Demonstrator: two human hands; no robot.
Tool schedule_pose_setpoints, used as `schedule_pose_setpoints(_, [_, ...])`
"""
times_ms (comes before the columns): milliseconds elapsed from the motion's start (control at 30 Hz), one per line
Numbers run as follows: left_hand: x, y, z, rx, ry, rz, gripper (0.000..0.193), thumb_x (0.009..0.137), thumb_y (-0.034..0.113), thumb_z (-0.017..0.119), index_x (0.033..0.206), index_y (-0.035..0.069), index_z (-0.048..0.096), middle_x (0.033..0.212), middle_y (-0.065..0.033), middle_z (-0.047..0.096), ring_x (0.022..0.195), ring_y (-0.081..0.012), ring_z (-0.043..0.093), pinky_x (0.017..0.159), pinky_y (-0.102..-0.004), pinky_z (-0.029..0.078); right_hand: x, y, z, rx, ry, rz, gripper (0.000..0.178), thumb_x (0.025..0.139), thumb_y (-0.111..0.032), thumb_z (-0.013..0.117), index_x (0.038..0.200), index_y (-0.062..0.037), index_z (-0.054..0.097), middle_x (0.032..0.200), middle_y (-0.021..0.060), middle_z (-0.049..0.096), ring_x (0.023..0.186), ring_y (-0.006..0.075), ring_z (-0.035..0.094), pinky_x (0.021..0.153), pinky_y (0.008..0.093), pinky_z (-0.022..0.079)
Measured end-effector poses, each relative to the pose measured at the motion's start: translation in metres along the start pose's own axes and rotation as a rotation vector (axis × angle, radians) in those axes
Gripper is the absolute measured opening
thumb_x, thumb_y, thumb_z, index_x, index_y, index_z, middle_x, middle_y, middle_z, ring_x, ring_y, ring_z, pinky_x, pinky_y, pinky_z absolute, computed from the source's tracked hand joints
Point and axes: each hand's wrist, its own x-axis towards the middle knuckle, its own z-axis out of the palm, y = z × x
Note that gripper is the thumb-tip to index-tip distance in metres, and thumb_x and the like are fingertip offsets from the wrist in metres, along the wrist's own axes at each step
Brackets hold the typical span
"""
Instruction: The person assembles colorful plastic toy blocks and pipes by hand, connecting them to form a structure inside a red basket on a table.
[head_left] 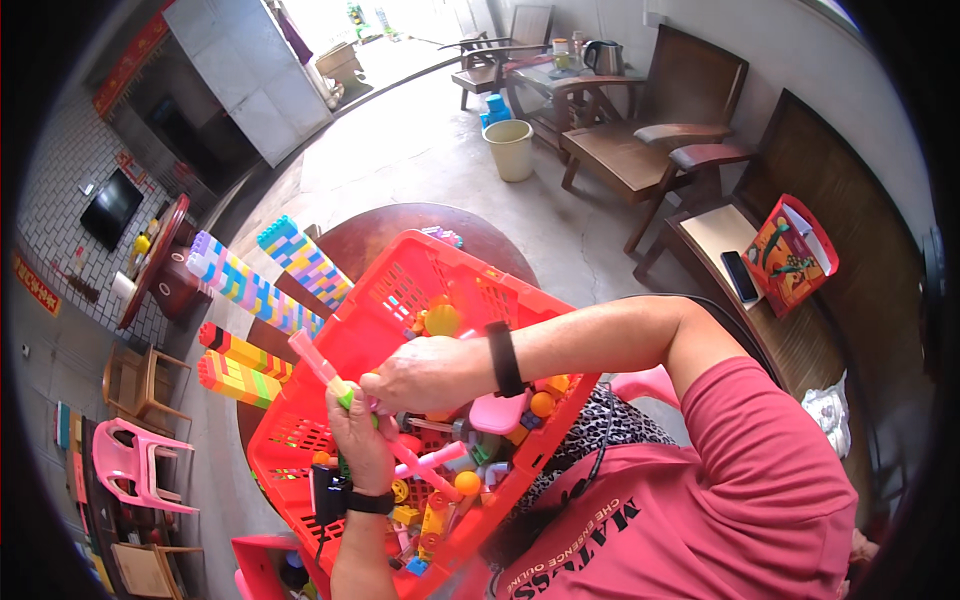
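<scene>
Over a red plastic basket (pixel 480 268) of mixed toys, my left hand (pixel 362 450) is closed around a pink toy tube (pixel 314 356) with a green connector (pixel 344 391). My right hand (pixel 432 374) is closed against the same piece just beside the left, its fingertips partly hidden. In the basket below lie more pink tubes (pixel 435 460), orange balls (pixel 466 483), a flat pink piece (pixel 498 412) and several small coloured parts. A yellow round piece (pixel 441 320) is near the basket's far side.
Block towers (pixel 258 290) stand left of the basket on a round brown table (pixel 345 232). Beyond are a cream bucket (pixel 510 150) and wooden chairs (pixel 640 130). A phone (pixel 739 276) and red bag (pixel 785 265) lie on the right bench. A pink chair (pixel 130 465) stands at left.
</scene>
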Motion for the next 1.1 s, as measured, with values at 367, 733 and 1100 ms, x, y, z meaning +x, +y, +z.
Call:
schedule_pose_setpoints(367, [0.011, 0.007, -0.021, 0.051, 0.029, -0.017, 0.018, 0.098, 0.026, 0.056, 0.093, 0.01, 0.051, 0.064, 0.0002, 0.053, 0.045, -0.0041, 0.044, 0.04, -0.0181, 0.036, 0.0, 0.004, 0.0, -0.124, -0.038, 0.085, 0.022, 0.088, -0.022, 0.056, 0.092, -0.0007, 0.057, 0.077, 0.0174, 0.065, 0.077, 0.036, 0.067, 0.065, 0.0448, 0.053])
schedule_pose_setpoints(733, [0.038, 0.014, -0.065, 0.02, 0.12, -0.177, 0.018, 0.099, 0.023, 0.054, 0.108, 0.009, 0.049, 0.079, -0.0031, 0.058, 0.057, -0.0084, 0.052, 0.05, -0.0224, 0.045, -0.031, -0.005, 0.004, -0.457, 0.033, -0.025, 0.038, 0.085, -0.036, 0.06, 0.114, -0.0119, 0.052, 0.093, 0.0111, 0.058, 0.091, 0.0285, 0.061, 0.079, 0.0454, 0.046])
schedule_pose_setpoints(1100, [0.054, -0.013, -0.123, 0.246, 0.134, -0.135, 0.053, 0.093, 0.009, 0.056, 0.141, 0.004, 0.035, 0.126, -0.0104, 0.048, 0.099, -0.0107, 0.051, 0.074, -0.0259, 0.043, -0.262, 0.01, -0.109, -1.056, 0.327, 0.517, 0.028, 0.081, -0.024, 0.068, 0.102, -0.0079, 0.06, 0.097, 0.0109, 0.06, 0.086, 0.0299, 0.062, 0.076, 0.0399, 0.051])
